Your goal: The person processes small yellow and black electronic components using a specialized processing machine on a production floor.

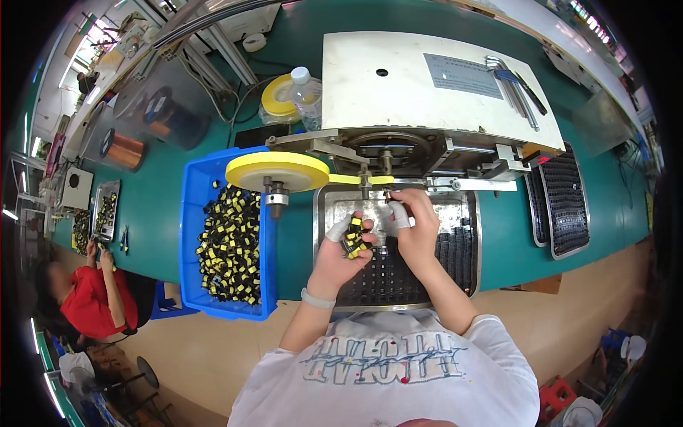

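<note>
My left hand (333, 262) is palm up, with its fingers curled round several small black coil bobbins (353, 240) wrapped in yellow tape. The fingers of my right hand (418, 229) are pinched together just below the machine's winding spindle (386, 162); what they grip is too small to make out. White covers wrap the thumb and a finger. From a yellow tape roll (274, 171) on the left, a strip of tape (345, 179) runs to the spindle area. Under both hands lies a metal tray (478, 260), with rows of dark parts (455, 252) at its right side.
A blue bin (268, 267) full of black-and-yellow bobbins (229, 245) stands left of the tray. Hex keys (514, 92) rest on the white machine housing (384, 92). Behind are a bottle (306, 99) and copper wire spools (122, 149). Stacked black trays (565, 206) lie right; a person in red (99, 302) works far left.
</note>
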Available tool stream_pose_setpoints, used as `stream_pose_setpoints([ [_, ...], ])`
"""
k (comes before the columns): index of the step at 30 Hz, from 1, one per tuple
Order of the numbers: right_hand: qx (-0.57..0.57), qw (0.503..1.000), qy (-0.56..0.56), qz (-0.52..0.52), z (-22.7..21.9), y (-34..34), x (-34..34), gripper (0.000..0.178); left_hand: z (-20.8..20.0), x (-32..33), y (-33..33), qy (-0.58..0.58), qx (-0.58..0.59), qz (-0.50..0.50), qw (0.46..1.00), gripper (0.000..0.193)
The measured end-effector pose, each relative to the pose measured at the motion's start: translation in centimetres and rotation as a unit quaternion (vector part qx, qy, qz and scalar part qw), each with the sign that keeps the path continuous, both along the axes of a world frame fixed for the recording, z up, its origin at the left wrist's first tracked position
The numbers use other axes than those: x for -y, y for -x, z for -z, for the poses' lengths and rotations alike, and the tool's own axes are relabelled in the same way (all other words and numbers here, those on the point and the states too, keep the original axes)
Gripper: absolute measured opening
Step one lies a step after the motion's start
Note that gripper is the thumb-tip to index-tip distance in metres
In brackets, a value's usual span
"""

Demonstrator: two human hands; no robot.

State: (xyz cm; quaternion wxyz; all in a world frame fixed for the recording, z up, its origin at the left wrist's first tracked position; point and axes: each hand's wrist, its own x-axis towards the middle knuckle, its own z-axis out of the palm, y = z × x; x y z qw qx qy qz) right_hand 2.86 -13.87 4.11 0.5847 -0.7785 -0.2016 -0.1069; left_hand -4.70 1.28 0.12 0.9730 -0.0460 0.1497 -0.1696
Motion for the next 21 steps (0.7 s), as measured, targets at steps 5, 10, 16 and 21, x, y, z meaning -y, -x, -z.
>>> stream_pose_setpoints([
  [5,0.034,0.999,-0.004,0.012,1.3,-0.4,-0.8,0.037,-0.3,-0.8,0.7,-0.008,-0.008,-0.023,1.0,0.019],
  [10,0.023,0.999,-0.025,0.016,2.0,-1.1,-1.4,0.033,-0.5,-0.8,0.8,-0.02,-0.011,-0.024,0.999,0.019],
  [16,-0.22,0.968,-0.117,-0.009,2.0,-1.1,-1.2,0.019,0.6,-1.1,1.1,0.027,0.018,-0.013,0.999,0.018],
  [21,-0.11,0.952,0.216,-0.186,2.5,-1.4,2.3,0.023,0.4,-1.7,1.2,0.014,-0.001,-0.024,1.0,0.013],
])
